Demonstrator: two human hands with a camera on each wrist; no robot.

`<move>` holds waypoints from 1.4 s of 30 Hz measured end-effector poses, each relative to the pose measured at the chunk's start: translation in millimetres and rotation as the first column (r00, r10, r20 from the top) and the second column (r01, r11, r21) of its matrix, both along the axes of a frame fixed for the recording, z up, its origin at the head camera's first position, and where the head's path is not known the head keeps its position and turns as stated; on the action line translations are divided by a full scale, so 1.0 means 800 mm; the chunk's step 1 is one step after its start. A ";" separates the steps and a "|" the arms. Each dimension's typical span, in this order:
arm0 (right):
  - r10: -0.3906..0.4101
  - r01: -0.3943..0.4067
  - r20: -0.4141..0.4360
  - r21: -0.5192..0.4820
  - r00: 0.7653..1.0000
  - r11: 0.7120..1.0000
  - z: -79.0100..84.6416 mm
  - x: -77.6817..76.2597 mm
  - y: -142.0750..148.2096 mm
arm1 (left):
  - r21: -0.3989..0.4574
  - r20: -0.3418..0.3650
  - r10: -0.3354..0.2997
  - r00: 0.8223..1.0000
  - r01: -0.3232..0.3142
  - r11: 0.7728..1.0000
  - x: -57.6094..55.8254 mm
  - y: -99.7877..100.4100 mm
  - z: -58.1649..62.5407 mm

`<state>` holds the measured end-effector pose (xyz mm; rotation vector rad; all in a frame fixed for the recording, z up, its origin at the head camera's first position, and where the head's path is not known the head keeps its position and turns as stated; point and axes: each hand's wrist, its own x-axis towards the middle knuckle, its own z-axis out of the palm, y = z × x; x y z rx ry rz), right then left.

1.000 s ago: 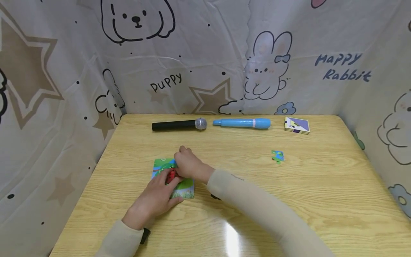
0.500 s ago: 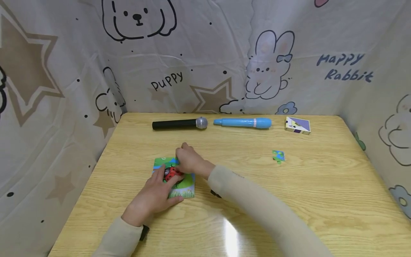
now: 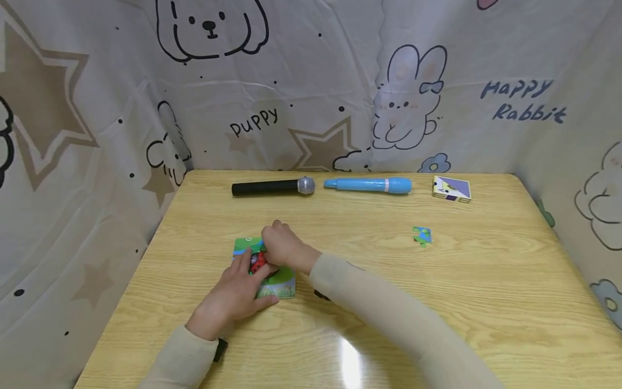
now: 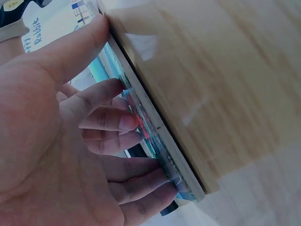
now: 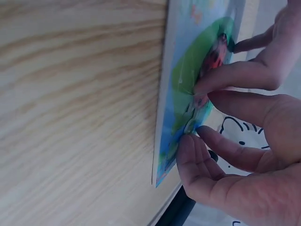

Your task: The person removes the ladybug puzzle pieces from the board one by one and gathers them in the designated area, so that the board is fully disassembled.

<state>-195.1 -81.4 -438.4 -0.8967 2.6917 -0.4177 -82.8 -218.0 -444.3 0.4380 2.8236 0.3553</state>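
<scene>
A thin jigsaw puzzle (image 3: 282,289) with a red ladybug on green and blue lies at the left of the table. My left hand (image 3: 233,294) rests on its left and lower part, fingers spread across the picture and thumb near the lower edge. Reaching over from the right, my right hand (image 3: 282,246) has its fingers curled at the upper right of the picture. In the right wrist view, its thumb and fingertips pinch a small jigsaw piece (image 5: 190,126) at the board's surface. The fingers cover much of that piece in the head view.
Loose jigsaw pieces (image 3: 422,236) in blue and green lie to the right. Along the back are a black microphone (image 3: 267,187), a light-blue microphone-shaped object (image 3: 364,185) and a small flat box (image 3: 452,189). A printed curtain (image 3: 316,81) surrounds the wooden table (image 3: 389,302).
My right hand shifts slightly right, then back left over the puzzle's upper part. My left fingers draw back a little from the ladybug and stay on the board.
</scene>
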 end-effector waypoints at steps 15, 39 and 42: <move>-0.095 0.104 0.140 -0.064 0.986 0.993 -0.005 -0.010 0.003 | 0.002 0.012 0.005 1.000 -0.005 1.000 -0.001 0.002 -0.001; -0.048 0.089 0.181 -0.225 0.982 0.970 0.013 -0.048 0.109 | -0.022 -0.128 -0.053 0.990 0.051 0.998 0.009 0.007 -0.003; -0.076 0.125 0.231 -0.204 0.970 0.971 0.015 -0.059 0.139 | -0.040 -0.115 -0.041 0.992 0.037 0.999 0.011 0.006 -0.003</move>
